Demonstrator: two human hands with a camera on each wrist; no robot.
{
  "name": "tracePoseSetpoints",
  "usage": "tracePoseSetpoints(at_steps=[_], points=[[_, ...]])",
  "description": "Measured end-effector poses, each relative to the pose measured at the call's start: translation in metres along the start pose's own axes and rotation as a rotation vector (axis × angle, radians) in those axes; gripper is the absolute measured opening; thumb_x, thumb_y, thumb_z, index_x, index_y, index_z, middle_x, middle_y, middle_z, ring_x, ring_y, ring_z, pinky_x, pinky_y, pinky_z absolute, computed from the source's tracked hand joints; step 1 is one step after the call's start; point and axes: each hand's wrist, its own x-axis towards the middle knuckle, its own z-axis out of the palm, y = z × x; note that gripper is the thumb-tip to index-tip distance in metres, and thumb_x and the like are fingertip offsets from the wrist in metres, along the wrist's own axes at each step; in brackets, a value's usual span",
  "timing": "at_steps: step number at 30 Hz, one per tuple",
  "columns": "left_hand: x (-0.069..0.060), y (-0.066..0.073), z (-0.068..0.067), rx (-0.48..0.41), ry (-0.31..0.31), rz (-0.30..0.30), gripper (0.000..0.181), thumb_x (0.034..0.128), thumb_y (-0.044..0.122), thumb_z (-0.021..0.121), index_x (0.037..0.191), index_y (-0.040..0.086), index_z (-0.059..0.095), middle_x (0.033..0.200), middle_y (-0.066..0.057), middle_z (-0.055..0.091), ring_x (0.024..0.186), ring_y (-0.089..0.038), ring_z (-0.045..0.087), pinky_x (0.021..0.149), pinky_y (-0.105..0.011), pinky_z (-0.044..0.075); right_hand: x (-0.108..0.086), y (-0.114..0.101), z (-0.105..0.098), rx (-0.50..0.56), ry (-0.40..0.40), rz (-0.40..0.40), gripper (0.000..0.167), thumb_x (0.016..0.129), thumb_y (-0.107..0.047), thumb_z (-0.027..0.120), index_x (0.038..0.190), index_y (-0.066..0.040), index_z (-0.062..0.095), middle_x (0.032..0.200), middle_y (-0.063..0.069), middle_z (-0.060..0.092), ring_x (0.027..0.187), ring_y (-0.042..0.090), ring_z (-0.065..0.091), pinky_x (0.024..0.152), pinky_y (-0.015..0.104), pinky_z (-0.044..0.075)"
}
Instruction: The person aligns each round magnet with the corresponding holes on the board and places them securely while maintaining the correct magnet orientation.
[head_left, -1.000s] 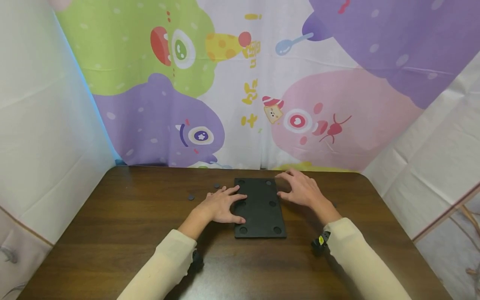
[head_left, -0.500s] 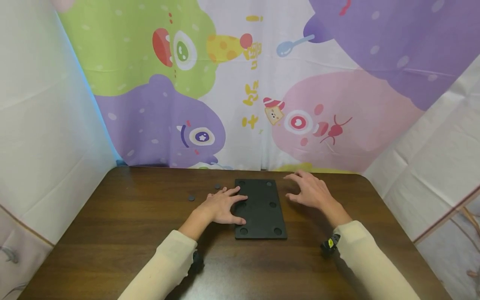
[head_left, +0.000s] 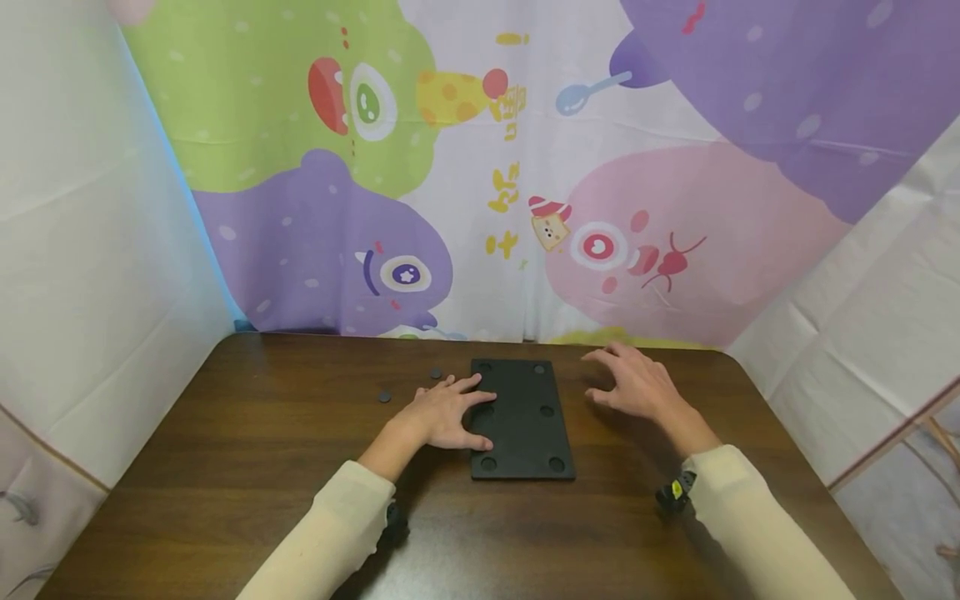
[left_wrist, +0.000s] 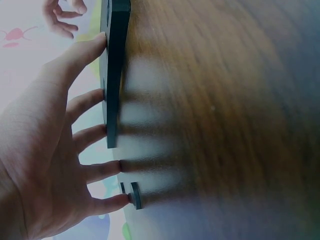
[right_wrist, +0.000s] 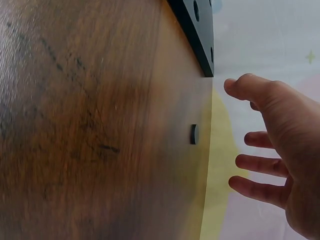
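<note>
Right hand [head_left: 633, 383] has drawn off toward three o'clock, well apart from the black board [head_left: 522, 425], which now lies near nine o'clock from it, its long axis running twelve to six. Left hand [head_left: 444, 414] is nearer, fingers spread, thumb and fingertips touching the board's nine o'clock side. Right fingers hang parted, nothing visible between them; a loose disc [right_wrist: 195, 134] lies nearby.

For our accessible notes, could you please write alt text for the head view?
A person's left hand lies spread over the left side of a black board with round recesses, on a wooden table. The right hand hovers apart from it, to the right. Two small dark discs lie left of the board; a cartoon curtain hangs behind.
</note>
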Motion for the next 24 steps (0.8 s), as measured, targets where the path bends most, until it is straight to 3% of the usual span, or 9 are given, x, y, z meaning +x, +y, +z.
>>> tracePoseSetpoints(at_steps=[12,20,24], points=[[-0.003,0.0,-0.002,-0.013,-0.003,0.008,0.085,0.0961,0.065,0.079,0.17,0.034,0.051,0.189,-0.005,0.03,0.174,-0.049,0.028,0.128,-0.087,0.029,-0.005,0.006,-0.002,-0.017,-0.001,0.008,0.064,0.094,-0.04,0.09,0.151,-0.022,0.07,0.147,0.019,0.069,0.121,0.041,0.07,0.078,0.057,0.065],[0.018,-0.022,0.018,-0.028,0.02,0.035,0.092,0.0898,0.079,0.078,0.17,0.043,0.049,0.19,-0.003,0.027,0.174,-0.051,0.028,0.124,-0.091,0.03,-0.005,0.011,-0.007,-0.006,0.012,0.024,0.065,0.094,-0.041,0.091,0.153,-0.021,0.069,0.149,0.019,0.068,0.12,0.044,0.071,0.082,0.061,0.065],[0.016,-0.018,0.015,-0.024,0.019,0.028,0.092,0.0904,0.077,0.078,0.17,0.041,0.05,0.19,-0.003,0.028,0.174,-0.051,0.028,0.125,-0.09,0.031,-0.006,0.015,-0.011,-0.003,0.012,0.039,0.066,0.095,-0.042,0.09,0.154,-0.022,0.068,0.152,0.021,0.066,0.122,0.046,0.071,0.085,0.064,0.065]])
